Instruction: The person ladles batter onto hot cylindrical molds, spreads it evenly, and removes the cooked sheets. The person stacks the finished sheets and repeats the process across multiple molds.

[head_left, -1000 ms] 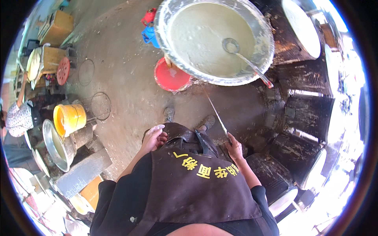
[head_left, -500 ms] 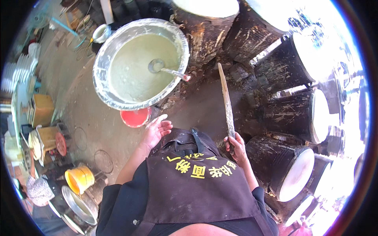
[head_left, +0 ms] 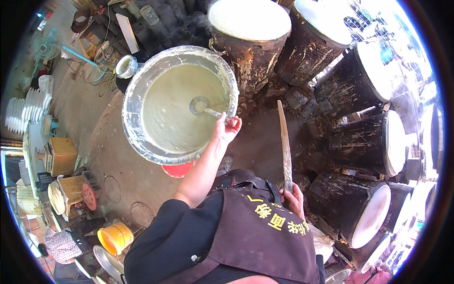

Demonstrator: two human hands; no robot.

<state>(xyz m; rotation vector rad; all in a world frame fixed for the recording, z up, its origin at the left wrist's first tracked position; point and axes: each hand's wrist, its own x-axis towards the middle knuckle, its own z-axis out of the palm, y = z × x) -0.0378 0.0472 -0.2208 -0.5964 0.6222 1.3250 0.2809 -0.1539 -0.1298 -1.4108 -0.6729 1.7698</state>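
The long metal ladle (head_left: 208, 108) lies with its round cup sunk in the pale, thick batter inside the big, round silver basin (head_left: 137, 137). The left hand (head_left: 226, 128) is at the basin's right rim, and its fingers are curled shut around the end of the ladle's handle. The right hand (head_left: 294, 199) is low by the brown apron (head_left: 265, 232). It is closed tight around the bottom of a long, thin, flat wooden stick (head_left: 284, 142) that points straight up. A small red tub (head_left: 177, 169) peeks out from under the basin. Around the right side stand dark, round drum stoves (head_left: 359, 137) with white tops. A yellow plastic bucket (head_left: 115, 238) sits on the ground, far off to the lower left.
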